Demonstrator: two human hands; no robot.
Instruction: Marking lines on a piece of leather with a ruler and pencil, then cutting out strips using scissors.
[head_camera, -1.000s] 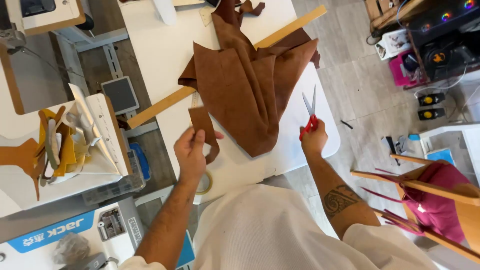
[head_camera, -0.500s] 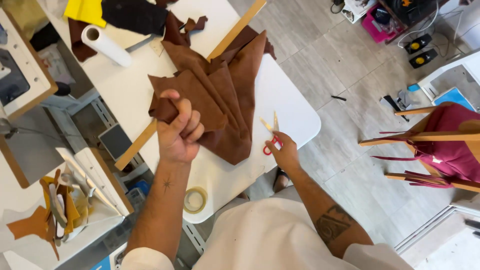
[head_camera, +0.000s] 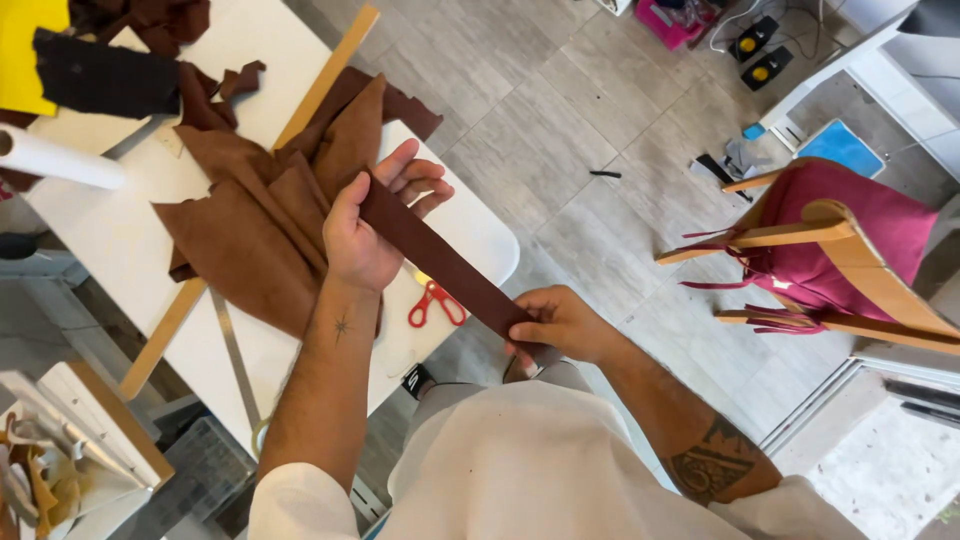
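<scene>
Head view, looking down over a white shirt front. Both hands hold one long dark brown leather strip (head_camera: 440, 262), stretched diagonally between them, above the near edge of the white table (head_camera: 120, 240). Left hand (head_camera: 372, 222) closed around the strip's upper end, thumb over the top, fingers partly spread behind it; small star-like tattoo on the left wrist. Right hand (head_camera: 562, 322) pinches the strip's lower end close to the body, fingers curled tight over it; tattoo on the right forearm. Strip looks taut and flat, free of the table. Under and beside the left hand, a heap of lighter brown leather pieces (head_camera: 260, 215) lies on the table, partly across a long wooden ruler (head_camera: 320, 85) that runs diagonally. Red-handled scissors (head_camera: 433, 300) lie on the tabletop just below the strip, released, touched by neither hand. Metal straightedge (head_camera: 232, 345) near the table's front left. Far corner: white roll (head_camera: 55, 158), black cloth piece (head_camera: 105, 78), yellow sheet (head_camera: 30, 45), darker scraps. On the tile floor to the right, a wooden chair with magenta cushion (head_camera: 850, 235), well apart from the hands.
</scene>
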